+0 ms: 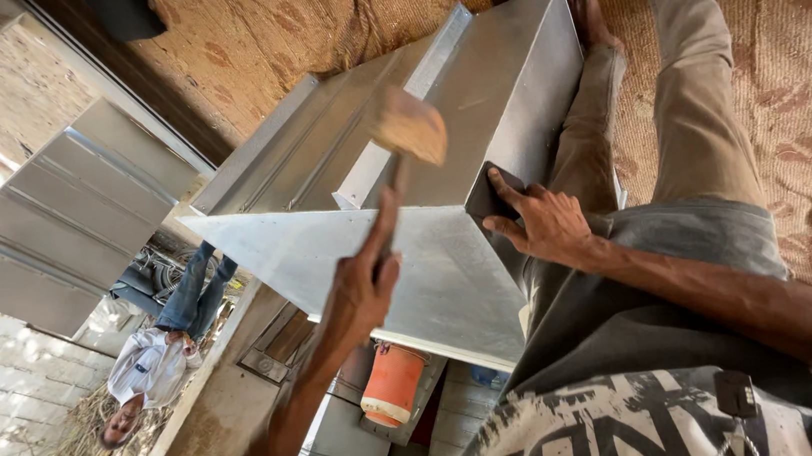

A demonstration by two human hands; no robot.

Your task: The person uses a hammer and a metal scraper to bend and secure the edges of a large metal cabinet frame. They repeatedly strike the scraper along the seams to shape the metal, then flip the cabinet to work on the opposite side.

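Galvanised sheet-metal duct (pixel 473 100) lies on the woven mat (pixel 791 67), its long axis running away from the person's lap toward the mat's far edge. Just above its near folded seam hangs a wooden mallet (pixel 407 125), gripped by the closed left hand (pixel 362 283). The right hand (pixel 546 221) is spread open, pressing the duct's near corner beside the person's leg (pixel 695 107).

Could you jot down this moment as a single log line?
left hand: grips wooden mallet, raised | right hand: pressed on edge of sheet-metal box | floor: woven mat | nearby: orange bucket
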